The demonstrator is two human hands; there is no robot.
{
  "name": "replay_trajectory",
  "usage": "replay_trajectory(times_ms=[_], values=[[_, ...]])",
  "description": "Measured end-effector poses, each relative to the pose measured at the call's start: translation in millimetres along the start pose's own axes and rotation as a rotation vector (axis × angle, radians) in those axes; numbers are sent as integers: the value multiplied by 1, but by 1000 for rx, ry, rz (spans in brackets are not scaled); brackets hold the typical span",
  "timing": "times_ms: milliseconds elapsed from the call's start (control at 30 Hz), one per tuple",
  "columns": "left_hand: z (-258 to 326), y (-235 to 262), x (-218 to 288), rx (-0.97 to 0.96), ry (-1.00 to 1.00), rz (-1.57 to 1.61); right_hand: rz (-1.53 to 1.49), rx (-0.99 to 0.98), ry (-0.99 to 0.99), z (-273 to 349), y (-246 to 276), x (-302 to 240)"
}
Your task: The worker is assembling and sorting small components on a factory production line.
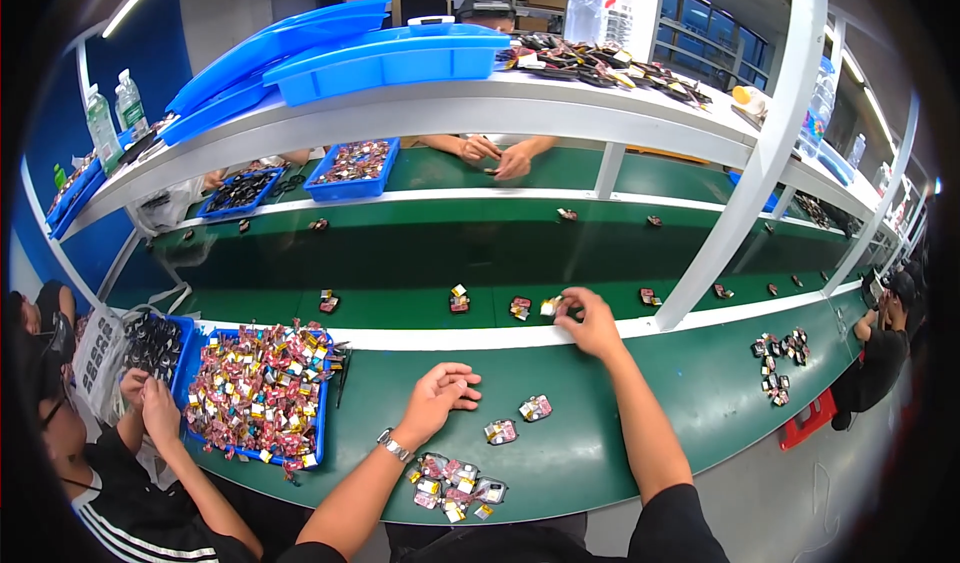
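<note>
At the near edge of the green conveyor belt, my right hand [592,325] pinches a small electronic assembly [549,307] with a white and yellow label. My left hand [442,395], a metal watch on its wrist, hovers over the green worktable with fingers loosely curled and apart; nothing shows in it. Just to its right lie two small assemblies, a nearer one [501,432] and a farther one [536,408], each a dark casing with reddish wiring. Close to my left wrist sits a cluster of several more assemblies [460,483].
A blue tray [322,403] heaped with wired parts stands left, beside a co-worker's hands [150,408]. A white post [745,163] rises right of my right hand. Overhead runs a white shelf [420,108] carrying blue trays [390,68]. Several assemblies [459,299] dot the belt.
</note>
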State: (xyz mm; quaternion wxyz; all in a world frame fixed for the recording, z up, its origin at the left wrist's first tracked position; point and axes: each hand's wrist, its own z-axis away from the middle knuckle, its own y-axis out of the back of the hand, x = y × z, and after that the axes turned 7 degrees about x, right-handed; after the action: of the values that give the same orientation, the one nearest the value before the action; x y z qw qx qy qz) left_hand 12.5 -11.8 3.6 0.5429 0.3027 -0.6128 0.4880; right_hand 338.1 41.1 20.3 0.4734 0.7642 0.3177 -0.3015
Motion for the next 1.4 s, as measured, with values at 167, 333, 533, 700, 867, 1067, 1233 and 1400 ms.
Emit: replay_trajectory(times_ms=[167, 333, 533, 700, 867, 1067, 1233, 1400], values=[[-4, 3, 4, -121, 115, 74, -63, -431, 318, 54, -13, -101], [-3, 12, 1, -199, 184, 96, -7, -515, 483, 70, -31, -132], [-1, 0, 10, -111, 164, 149, 6, -268, 512, 86, -45, -119], [-1, 5, -1, -65, 95, 159, 37, -183, 523, 87, -59, -115], [-3, 2, -4, -36, 108, 23, 11, -243, 498, 87, -60, -106], [-3, 4, -4, -72, 72, 69, -7, -246, 494, 87, -68, -104], [-2, 5, 0, -188, 49, 122, -94, -131, 326, 93, -74, -108], [-1, 4, 5, -205, 81, 95, -99, -152, 319, 95, -73, -107]])
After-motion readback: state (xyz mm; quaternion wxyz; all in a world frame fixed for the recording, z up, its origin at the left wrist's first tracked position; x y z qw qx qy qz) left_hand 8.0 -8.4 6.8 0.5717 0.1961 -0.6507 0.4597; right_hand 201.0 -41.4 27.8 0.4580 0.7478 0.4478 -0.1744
